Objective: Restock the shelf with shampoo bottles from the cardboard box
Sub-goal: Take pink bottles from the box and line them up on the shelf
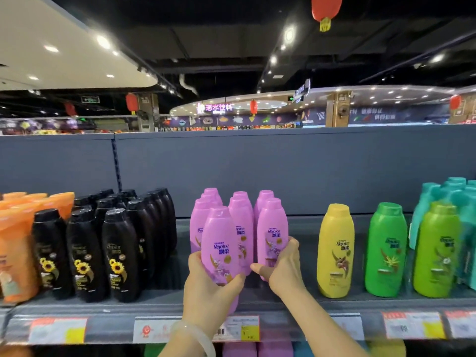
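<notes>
Several purple shampoo bottles stand in rows on the grey shelf [164, 309], in its middle. My left hand [206, 292] grips the front left purple bottle [220, 243] around its lower half, at the shelf's front edge. My right hand [283, 269] is wrapped around the front right purple bottle [273, 228], fingers behind it and thumb pointing left. A third purple bottle [240, 222] stands between and just behind these two. A pale bangle sits on my left wrist. The cardboard box is out of view.
Black sunflower-label bottles [118, 253] fill the shelf to the left, with orange packs [15, 253] beyond them. To the right stand a yellow bottle [334, 251], two green bottles [385, 249] and teal bottles [438, 197]. Price tags [242, 328] line the shelf front. More purple bottles sit on the shelf below.
</notes>
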A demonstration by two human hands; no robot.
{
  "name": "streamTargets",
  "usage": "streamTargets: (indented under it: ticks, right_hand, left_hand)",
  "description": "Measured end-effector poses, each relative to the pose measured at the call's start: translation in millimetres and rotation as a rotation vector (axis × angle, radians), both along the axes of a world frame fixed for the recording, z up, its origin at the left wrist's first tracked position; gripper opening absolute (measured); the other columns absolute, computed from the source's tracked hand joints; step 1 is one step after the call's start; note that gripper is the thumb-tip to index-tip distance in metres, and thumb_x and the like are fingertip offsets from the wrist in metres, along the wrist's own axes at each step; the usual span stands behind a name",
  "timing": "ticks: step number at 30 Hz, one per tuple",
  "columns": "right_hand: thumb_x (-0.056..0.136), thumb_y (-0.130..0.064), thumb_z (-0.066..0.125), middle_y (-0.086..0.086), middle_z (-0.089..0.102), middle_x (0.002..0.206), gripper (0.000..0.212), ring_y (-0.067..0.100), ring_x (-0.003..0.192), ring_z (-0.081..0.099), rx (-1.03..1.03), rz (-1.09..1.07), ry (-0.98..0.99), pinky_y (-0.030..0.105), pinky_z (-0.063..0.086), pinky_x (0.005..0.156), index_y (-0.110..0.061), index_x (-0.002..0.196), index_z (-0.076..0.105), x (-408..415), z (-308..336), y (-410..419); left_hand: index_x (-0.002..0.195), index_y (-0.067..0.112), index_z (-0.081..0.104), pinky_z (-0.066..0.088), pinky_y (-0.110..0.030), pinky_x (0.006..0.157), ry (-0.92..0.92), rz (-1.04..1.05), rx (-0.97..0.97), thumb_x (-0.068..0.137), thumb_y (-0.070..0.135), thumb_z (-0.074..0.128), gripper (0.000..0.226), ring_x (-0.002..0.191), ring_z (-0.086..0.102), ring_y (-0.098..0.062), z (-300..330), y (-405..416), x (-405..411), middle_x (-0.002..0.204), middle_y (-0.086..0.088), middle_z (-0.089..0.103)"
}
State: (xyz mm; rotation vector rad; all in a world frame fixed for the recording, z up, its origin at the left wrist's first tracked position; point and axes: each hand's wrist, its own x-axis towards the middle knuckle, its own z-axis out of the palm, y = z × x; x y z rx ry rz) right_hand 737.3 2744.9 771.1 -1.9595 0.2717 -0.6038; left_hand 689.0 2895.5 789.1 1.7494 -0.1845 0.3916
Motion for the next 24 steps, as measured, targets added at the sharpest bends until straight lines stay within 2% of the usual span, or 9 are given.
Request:
streamTargets:
  ticks: [3, 6, 14, 24]
  right_hand:
    - [0.063, -0.023, 0.085, 0.008, 0.046, 0.121, 0.081, 0.026, 0.115, 0.048, -0.091, -0.109, 0.134, 0.039, 0.047, 0.096, -0.011, 0.125, 0.033, -1, 2, 3]
    - [0.064, -0.030, 0.083, 0.009, 0.047, 0.124, 0.083, 0.026, 0.118, 0.047, -0.147, -0.145, 0.170, 0.038, 0.045, 0.098, -0.011, 0.127, 0.032, 1, 4, 3]
    - [0.061, -0.024, 0.085, 0.010, 0.048, 0.121, 0.084, 0.027, 0.115, 0.049, -0.072, -0.176, 0.222, 0.043, 0.049, 0.095, -0.013, 0.125, 0.033, 13, 4, 4]
    - [0.063, -0.025, 0.084, 0.011, 0.044, 0.122, 0.084, 0.026, 0.116, 0.047, -0.090, -0.195, 0.217, 0.040, 0.049, 0.096, -0.011, 0.127, 0.031, 9, 6, 6]
  left_hand:
    - [0.106, 0.017, 0.043, 0.042, -0.016, 0.061, 0.001, 0.001, -0.013, 0.063, 0.010, 0.083, 0.059, 0.080, 0.061, -0.005, 3, 1, 4, 0.087, 0.008, 0.062]
    - [0.106, 0.018, 0.043, 0.043, -0.016, 0.061, -0.005, -0.005, -0.016, 0.063, 0.011, 0.083, 0.059, 0.080, 0.061, -0.004, 8, 1, 9, 0.087, 0.009, 0.061]
    - [0.103, 0.018, 0.042, 0.040, -0.011, 0.057, -0.026, -0.028, -0.001, 0.064, 0.014, 0.083, 0.057, 0.079, 0.059, -0.003, 11, 1, 13, 0.088, 0.008, 0.060]
    - [0.104, 0.022, 0.040, 0.043, -0.013, 0.060, -0.036, -0.040, -0.017, 0.063, 0.014, 0.083, 0.060, 0.083, 0.059, -0.002, 9, -1, 18, 0.090, 0.011, 0.059]
